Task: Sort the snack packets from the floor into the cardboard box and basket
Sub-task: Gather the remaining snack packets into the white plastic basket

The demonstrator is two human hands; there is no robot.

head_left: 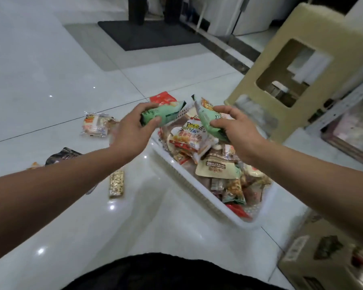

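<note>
Head view: the left hand (132,126) has its grip curled round a pale green foil snack packet (164,115). The right hand (237,130) pinches a second green foil packet (208,120). Both are held over the white plastic basket (176,170), which is already heaped. Left of the left grip, a clear-wrapped packet (94,124), a dark pouch (61,155) and a golden bar (116,183) still lie on the floor. The brown cardboard box (314,258) sits nearer the person than the right grip.
</note>
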